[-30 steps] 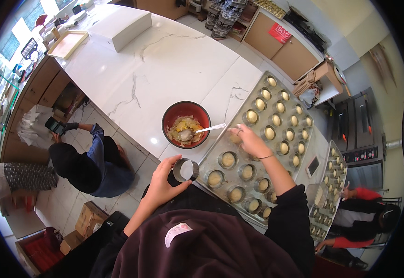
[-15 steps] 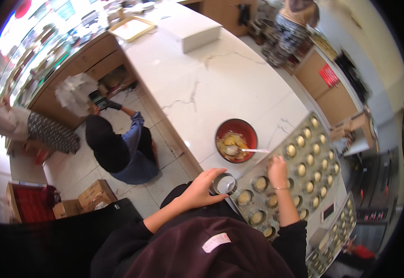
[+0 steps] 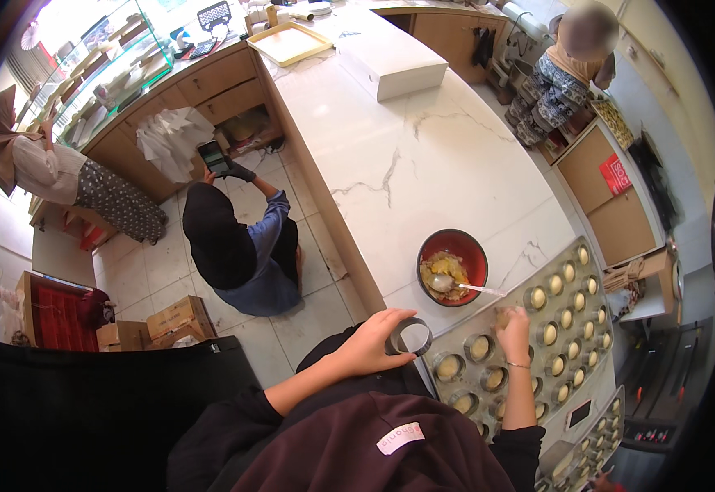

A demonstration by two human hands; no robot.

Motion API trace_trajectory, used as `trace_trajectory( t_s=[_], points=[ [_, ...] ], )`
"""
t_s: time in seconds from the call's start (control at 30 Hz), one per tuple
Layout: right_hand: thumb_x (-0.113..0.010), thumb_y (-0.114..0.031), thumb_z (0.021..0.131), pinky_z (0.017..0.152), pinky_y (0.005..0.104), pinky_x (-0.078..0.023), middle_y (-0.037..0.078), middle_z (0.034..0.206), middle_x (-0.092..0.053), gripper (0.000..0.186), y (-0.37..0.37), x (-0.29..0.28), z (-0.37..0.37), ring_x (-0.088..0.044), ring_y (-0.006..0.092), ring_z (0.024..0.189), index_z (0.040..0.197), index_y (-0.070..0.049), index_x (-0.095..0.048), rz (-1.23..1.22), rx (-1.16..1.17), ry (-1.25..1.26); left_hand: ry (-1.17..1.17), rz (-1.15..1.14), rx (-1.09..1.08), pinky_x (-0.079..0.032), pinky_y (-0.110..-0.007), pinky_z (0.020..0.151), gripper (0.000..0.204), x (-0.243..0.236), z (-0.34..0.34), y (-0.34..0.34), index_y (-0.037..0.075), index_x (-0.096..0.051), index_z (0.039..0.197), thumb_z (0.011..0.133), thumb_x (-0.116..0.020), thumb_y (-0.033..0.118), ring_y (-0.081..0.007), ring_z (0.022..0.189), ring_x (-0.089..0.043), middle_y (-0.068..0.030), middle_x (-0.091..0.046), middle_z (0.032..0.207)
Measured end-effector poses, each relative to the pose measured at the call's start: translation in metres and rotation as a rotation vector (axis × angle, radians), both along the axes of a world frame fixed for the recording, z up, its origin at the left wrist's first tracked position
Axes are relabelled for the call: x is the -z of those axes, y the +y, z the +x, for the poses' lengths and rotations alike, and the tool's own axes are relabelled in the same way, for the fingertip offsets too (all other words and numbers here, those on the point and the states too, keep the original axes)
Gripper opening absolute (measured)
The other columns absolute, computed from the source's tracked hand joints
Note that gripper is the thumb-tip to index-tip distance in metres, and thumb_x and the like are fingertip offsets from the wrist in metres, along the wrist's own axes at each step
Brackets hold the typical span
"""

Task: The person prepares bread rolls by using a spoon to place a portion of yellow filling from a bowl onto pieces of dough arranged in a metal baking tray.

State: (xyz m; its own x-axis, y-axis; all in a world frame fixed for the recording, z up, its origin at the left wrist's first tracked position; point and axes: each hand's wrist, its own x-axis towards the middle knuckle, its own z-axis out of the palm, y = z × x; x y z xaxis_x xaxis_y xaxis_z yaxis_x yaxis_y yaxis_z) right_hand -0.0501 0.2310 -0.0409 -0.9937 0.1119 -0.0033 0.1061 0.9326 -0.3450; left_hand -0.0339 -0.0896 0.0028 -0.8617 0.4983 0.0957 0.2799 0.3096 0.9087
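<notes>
My left hand (image 3: 370,343) is curled round a small metal ring (image 3: 428,338), held by thumb and fingers beside the tray's near-left corner. My right hand (image 3: 515,332) is closed in a pinch low over the baking tray (image 3: 487,326); what its fingertips hold, if anything, is hidden. Rows of round metal moulds with pale dough rounds (image 3: 550,333) fill the tray. Just past both hands stands a bowl (image 3: 478,261), dark outside and red inside, holding a yellowish, lumpy mixture (image 3: 446,266). A spoon (image 3: 480,288) rests in it, its handle lying over the rim toward the tray.
A phone-like dark slab (image 3: 578,415) lies right of the tray, near a second tray of filled moulds (image 3: 599,447). Farther up the marble counter (image 3: 357,148) are a white box (image 3: 411,82) and a yellow-rimmed tray (image 3: 329,41). A person (image 3: 243,246) crouches left of the counter.
My view has swung, so the counter and trays sit farther right and lower. The ring in my left hand has turned a little. My right hand stays pinched over the tray.
</notes>
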Motion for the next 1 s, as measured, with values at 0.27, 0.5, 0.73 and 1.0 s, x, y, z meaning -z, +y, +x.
trace_trajectory(
  t_s=[0.27,0.5,0.73,1.0],
  points=[
    [-0.059,0.005,0.061,0.081,0.0379,-0.042,0.013,0.095,-0.054,0.032,0.007,0.002,0.008,-0.049,0.0339,0.090,0.093,-0.002,-0.060,-0.001,-0.085,0.010,-0.001,0.023,0.029,-0.038,-0.035,0.091,0.065,-0.002,-0.002,0.004,0.004,-0.040,0.121,0.067,-0.072,0.021,-0.0296,0.108,-0.046,-0.0148,-0.048,0.115],
    [-0.061,0.004,0.059,0.083,0.0372,-0.041,0.013,0.098,-0.053,0.036,0.023,0.010,0.007,-0.049,0.0330,0.090,0.094,-0.003,-0.059,0.022,-0.168,-0.007,-0.009,0.004,0.041,-0.042,-0.035,0.086,0.065,-0.002,-0.003,0.013,0.004,-0.042,0.120,0.065,-0.073,0.019,-0.0278,0.103,-0.050,-0.0144,-0.050,0.112],
    [-0.064,0.006,0.058,0.091,0.0343,-0.040,0.011,0.114,-0.049,0.055,0.047,-0.047,-0.003,-0.047,0.0291,0.105,0.110,-0.009,-0.052,-0.325,-0.120,-0.156,0.038,0.031,0.012,-0.043,-0.034,0.082,0.063,-0.001,-0.006,0.017,0.000,-0.045,0.116,0.062,-0.074,0.016,-0.0276,0.097,-0.053,-0.0154,-0.053,0.107],
    [-0.068,-0.001,0.061,0.090,0.0355,-0.041,0.010,0.127,-0.039,0.054,0.028,-0.034,0.007,-0.044,0.0309,0.108,0.111,-0.013,-0.053,0.012,-0.190,-0.159,0.018,-0.007,0.107,-0.043,-0.034,0.082,0.063,-0.003,-0.011,0.033,0.002,-0.044,0.116,0.062,-0.074,0.016,-0.0266,0.097,-0.052,-0.0145,-0.052,0.109]
  ],
)
